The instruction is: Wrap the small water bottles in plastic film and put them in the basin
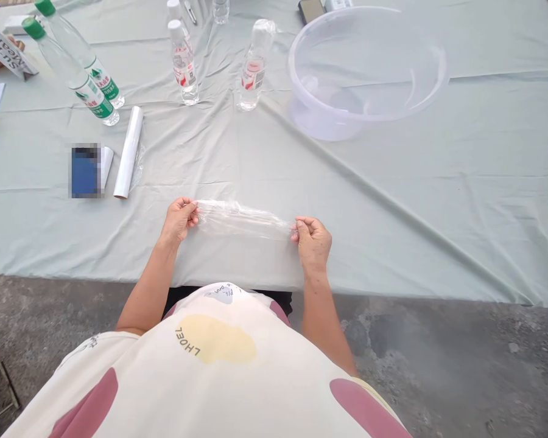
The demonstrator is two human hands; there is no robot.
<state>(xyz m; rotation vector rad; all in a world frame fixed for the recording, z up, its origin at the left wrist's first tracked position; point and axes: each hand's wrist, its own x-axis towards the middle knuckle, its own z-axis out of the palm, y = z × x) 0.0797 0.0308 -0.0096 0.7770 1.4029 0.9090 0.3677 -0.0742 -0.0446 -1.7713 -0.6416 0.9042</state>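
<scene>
With left hand (182, 219) and right hand (311, 240), we pinch opposite ends of the film (244, 219). Its long axis runs crosswise, nearer us and right of the roll (128, 152); the left hand is nearer.

Film (244, 220) spans from the left fingers (190, 208) to the right fingers (304, 228), mid-frame, near the front edge of the counter (475, 182). On it: a roll (128, 153) left of centre; two bottles (72, 74) behind that, upper left; a sign (9, 58) farther left; more bottles (252, 76), upper centre; a basin (322, 125), upper right.
</scene>
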